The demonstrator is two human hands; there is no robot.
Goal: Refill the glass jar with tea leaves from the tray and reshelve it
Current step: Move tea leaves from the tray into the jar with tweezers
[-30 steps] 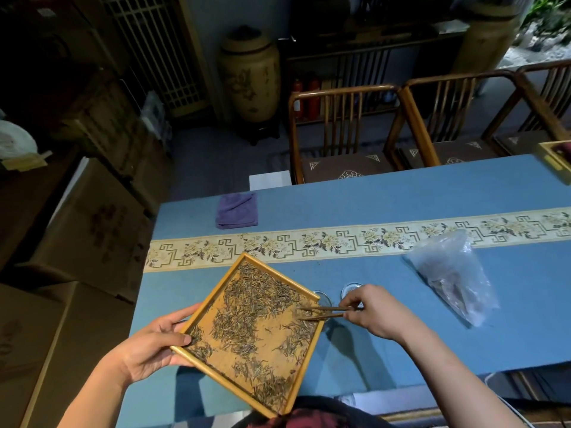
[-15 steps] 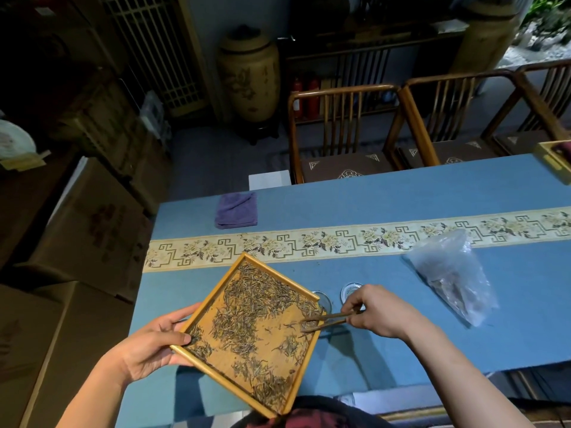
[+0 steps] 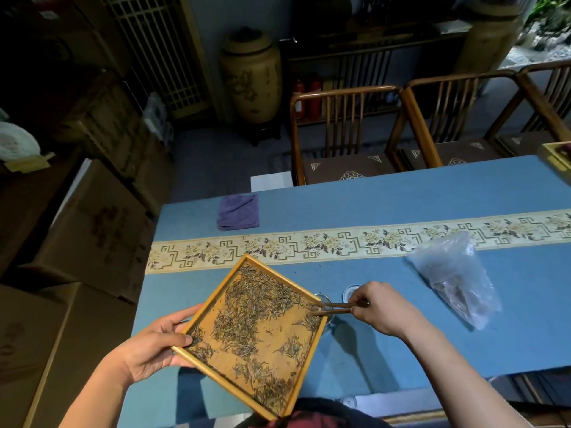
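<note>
A square bamboo tray (image 3: pixel 304 366) strewn with dry tea leaves (image 3: pixel 256 307) is held tilted above the blue table. My left hand (image 3: pixel 154 347) grips its left corner, thumb on the rim. My right hand (image 3: pixel 381 308) pinches wooden tongs (image 3: pixel 330 307) whose tips rest on leaves at the tray's right corner. The glass jar (image 3: pixel 329 318) stands just under that corner, mostly hidden by the tray. A round glass lid (image 3: pixel 350 292) lies on the cloth behind my right hand.
A clear plastic bag (image 3: pixel 454 278) of tea lies to the right. A folded purple cloth (image 3: pixel 238 211) sits at the far left of the table (image 3: pixel 401 199). Wooden chairs (image 3: pixel 343 134) line the far side; cardboard boxes (image 3: pixel 92 230) stand left.
The tongs swept across the leaves near the tray's right corner, dipping inward and then returning to the corner. My left hand and the tray stayed almost still.
</note>
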